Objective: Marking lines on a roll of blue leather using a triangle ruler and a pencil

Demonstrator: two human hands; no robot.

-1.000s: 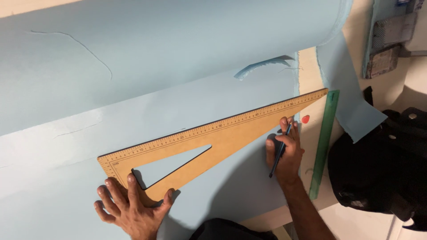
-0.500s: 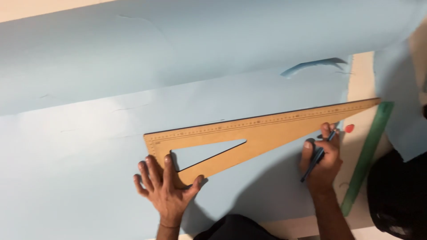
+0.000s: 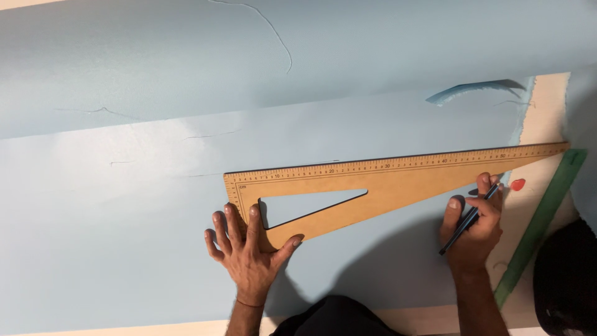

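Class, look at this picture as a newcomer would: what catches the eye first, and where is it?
A long wooden triangular ruler lies across the pale blue sheet at centre. The left hand presses flat on its wide end, while the right hand holds a dark pen near its narrow tip.

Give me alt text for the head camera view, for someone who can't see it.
A person's left hand presses a large wooden triangle ruler flat on light blue fabric, while the right hand holds a dark pen against the ruler's lower edge. A green straight ruler and a small red piece lie to the right.
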